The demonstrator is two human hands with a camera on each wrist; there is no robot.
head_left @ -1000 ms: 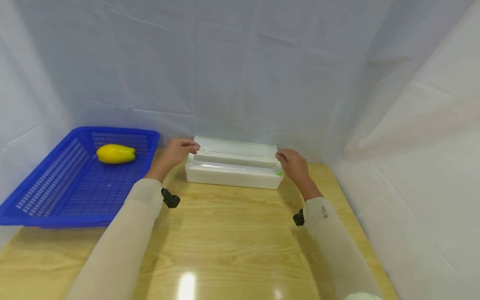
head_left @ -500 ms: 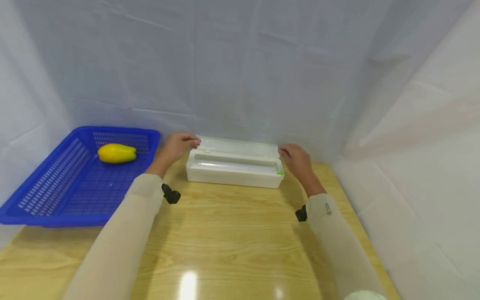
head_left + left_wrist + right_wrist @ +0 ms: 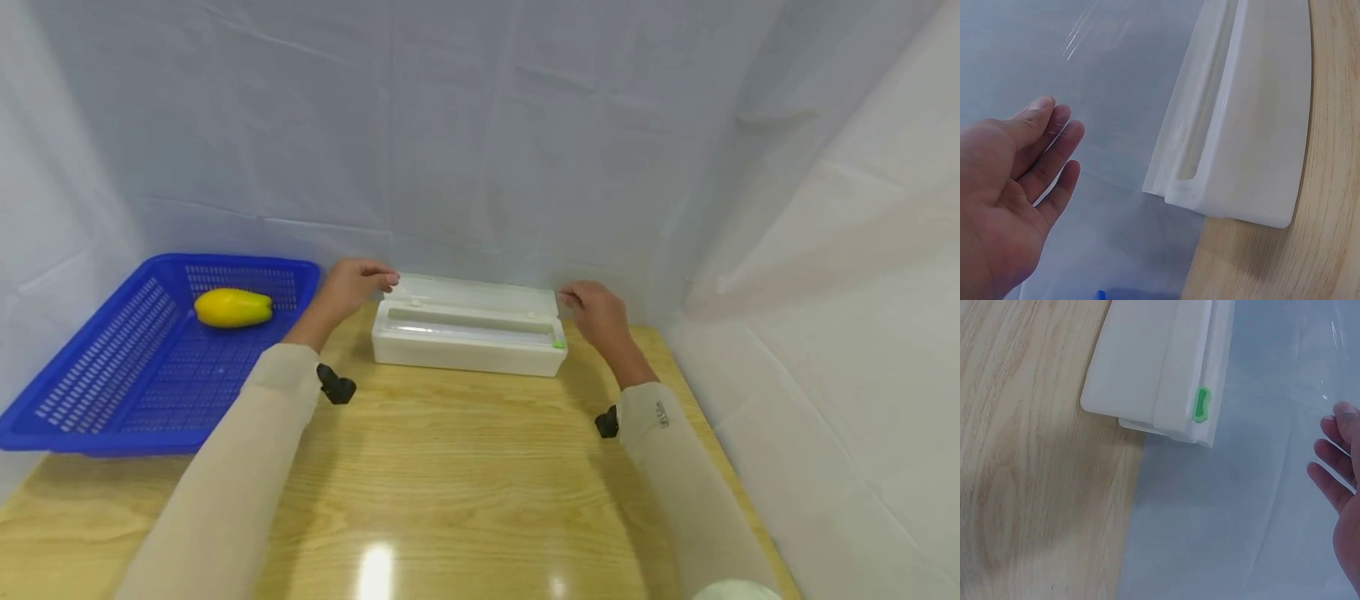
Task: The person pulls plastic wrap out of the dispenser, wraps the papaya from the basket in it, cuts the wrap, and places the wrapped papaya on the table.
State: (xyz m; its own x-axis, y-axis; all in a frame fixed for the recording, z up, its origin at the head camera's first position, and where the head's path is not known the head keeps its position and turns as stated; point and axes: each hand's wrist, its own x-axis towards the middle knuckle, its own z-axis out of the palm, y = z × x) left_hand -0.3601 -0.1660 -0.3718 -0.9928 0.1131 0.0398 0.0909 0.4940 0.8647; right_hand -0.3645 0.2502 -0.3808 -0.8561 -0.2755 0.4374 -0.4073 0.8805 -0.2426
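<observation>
A white cling film dispenser [image 3: 468, 354] stands at the back of the table, its long slot facing up. A green cutter slider [image 3: 1201, 404] sits at its right end. Clear cling film [image 3: 1075, 40] shows as faint glints beyond the slot. My left hand [image 3: 352, 292] pinches the film's left corner between thumb and fingertips, just behind and above the dispenser's left end. At the other end, my right hand [image 3: 600, 312] pinches the right corner the same way. Both hands are apart from the dispenser in the wrist views.
A blue plastic basket [image 3: 168, 442] stands on the left, with a yellow papaya-shaped fruit [image 3: 232, 308] inside. White sheeting [image 3: 480, 142] hangs close behind the dispenser and along both sides. The wooden table [image 3: 450, 483] stretches out in front.
Both hands have risen and moved slightly back from the dispenser, with the film between them. The right hand has also shifted a little outward. Dispenser and basket stay in place.
</observation>
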